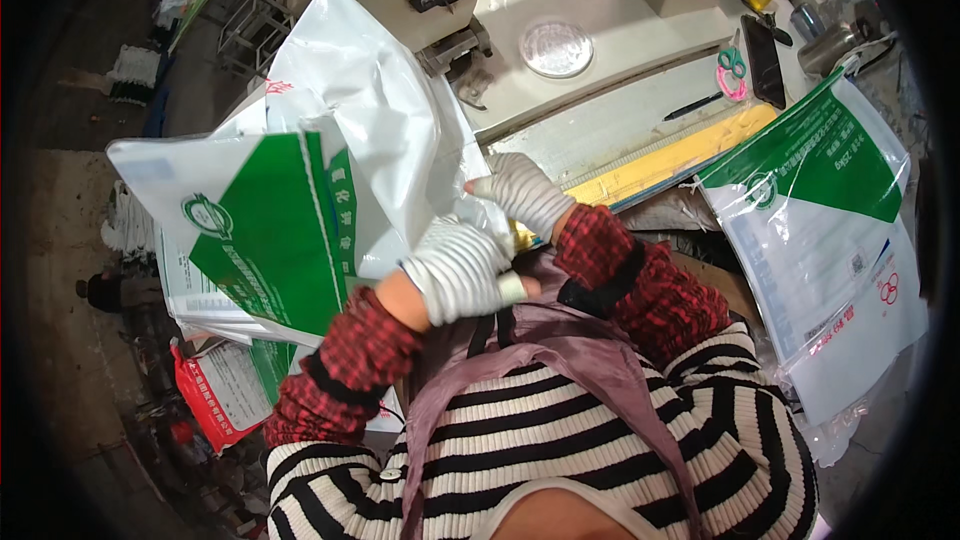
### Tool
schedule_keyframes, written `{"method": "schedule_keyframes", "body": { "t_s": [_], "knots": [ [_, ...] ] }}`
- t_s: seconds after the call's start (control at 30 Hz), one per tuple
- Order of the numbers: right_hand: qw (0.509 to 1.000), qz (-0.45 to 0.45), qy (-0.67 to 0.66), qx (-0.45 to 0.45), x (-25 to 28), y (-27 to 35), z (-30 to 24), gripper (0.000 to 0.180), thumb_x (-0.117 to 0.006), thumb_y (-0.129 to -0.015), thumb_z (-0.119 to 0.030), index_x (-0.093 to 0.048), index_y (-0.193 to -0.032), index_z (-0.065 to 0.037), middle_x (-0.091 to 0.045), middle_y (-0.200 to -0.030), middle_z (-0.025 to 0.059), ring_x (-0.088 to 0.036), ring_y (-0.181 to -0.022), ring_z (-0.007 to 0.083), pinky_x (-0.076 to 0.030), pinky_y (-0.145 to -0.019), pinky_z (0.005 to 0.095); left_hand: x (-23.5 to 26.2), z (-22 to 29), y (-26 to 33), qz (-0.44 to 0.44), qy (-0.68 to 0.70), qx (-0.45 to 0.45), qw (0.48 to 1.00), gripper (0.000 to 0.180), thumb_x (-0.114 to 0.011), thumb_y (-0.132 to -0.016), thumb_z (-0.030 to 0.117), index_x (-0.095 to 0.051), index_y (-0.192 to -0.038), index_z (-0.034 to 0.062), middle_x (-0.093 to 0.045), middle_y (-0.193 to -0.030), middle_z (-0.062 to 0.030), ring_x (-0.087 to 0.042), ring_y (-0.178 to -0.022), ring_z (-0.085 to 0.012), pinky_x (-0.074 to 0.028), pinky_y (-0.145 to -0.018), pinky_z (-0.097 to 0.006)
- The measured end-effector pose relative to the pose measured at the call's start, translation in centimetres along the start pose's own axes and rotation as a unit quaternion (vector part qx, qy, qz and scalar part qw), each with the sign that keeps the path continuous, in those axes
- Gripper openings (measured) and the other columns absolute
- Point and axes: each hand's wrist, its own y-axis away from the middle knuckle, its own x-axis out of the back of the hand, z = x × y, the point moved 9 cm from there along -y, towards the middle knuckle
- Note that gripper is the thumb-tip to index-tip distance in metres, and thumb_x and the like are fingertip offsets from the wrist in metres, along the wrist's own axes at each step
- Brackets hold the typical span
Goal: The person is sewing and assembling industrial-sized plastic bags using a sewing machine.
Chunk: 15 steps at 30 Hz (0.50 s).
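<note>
My left hand (455, 270), in a white striped glove, curls at the lower edge of a white plastic bag (365, 100). Its taped thumb sticks out to the right, and its other fingers are mostly hidden. Just above and to the right, my right hand (522, 192), gloved alike, closes its fingers on the right edge of the same bag. The bag is crumpled and rises up and left from my hands. Beneath and beside it lies a green and white printed sack (255, 230) with a raised seam line.
A white sewing machine (640, 35) stands ahead, with a round metal plate (556, 48) on its bed. To the right are a yellow ruler (670, 152), a pen (692, 107), scissors (732, 64) and a phone (764, 60). Another green and white sack (830, 250) hangs at right.
</note>
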Motion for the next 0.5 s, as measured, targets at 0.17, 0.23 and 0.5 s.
{"method": "schedule_keyframes", "body": {
  "t_s": [0.17,0.23,0.5],
  "knots": [
    [0.989,0.037,0.138,-0.037,0.1,0.5,0.0,0.055,-0.064,-0.075,-0.044,-0.064,-0.101,0.005,-0.063,-0.095,0.0288,-0.062,-0.094,0.0391,-0.048,-0.084,0.0419,-0.6,-0.4,-1.5,0.068,-0.221,0.066,0.971,0.022,-0.058,-0.074,0.024,-0.070,-0.076,0.0056,-0.066,-0.071,-0.0144,-0.065,-0.070,-0.0290,-0.046,-0.067,-0.043],
    [0.990,0.013,0.137,-0.017,0.1,-0.3,-0.8,0.055,-0.063,-0.076,-0.044,-0.064,-0.099,0.006,-0.063,-0.091,0.0303,-0.063,-0.089,0.0402,-0.050,-0.080,0.0430,-1.4,-2.9,-2.3,0.034,-0.211,0.064,0.975,0.021,-0.057,-0.078,0.023,-0.071,-0.083,0.0079,-0.068,-0.081,-0.0150,-0.066,-0.075,-0.0286,-0.047,-0.069,-0.044],
    [0.946,-0.093,-0.294,-0.102,-1.9,1.1,0.8,0.044,-0.054,-0.089,-0.043,-0.062,-0.082,0.000,-0.060,-0.063,0.0070,-0.055,-0.048,0.0157,-0.047,-0.050,0.0282,7.7,-15.9,-1.1,0.295,-0.161,0.229,0.914,0.017,-0.055,-0.075,0.017,-0.067,-0.084,0.0078,-0.065,-0.080,-0.0170,-0.063,-0.076,-0.0334,-0.050,-0.073,-0.044]
  ]
}}
